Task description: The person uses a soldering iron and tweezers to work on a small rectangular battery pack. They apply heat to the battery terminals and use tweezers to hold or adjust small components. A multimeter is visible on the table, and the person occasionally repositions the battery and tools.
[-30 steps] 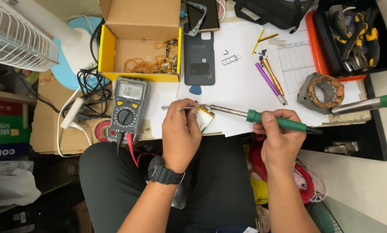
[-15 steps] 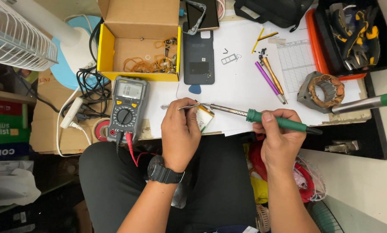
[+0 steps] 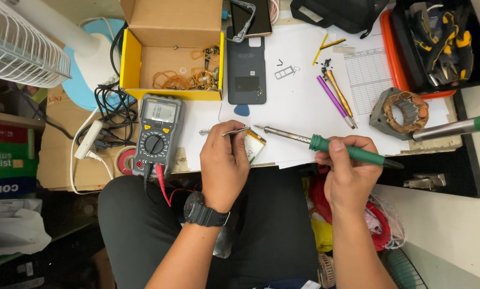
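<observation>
Overhead, a cluttered tabletop [image 3: 298,101] covered with white paper carries a yellow-walled cardboard box [image 3: 170,53], a grey digital multimeter with a round dial [image 3: 157,136], a dark phone back cover [image 3: 246,67] and a copper-wound motor stator [image 3: 403,112]; a white fan [image 3: 20,40] stands at left. The left hand [image 3: 224,163] pinches thin metal tweezers [image 3: 226,132] over a small flat battery cell [image 3: 254,147], while the right hand [image 3: 349,171] grips a green-handled soldering iron [image 3: 325,145], its tip just beside the cell. Nothing has visibly shifted since half a second ago.
</observation>
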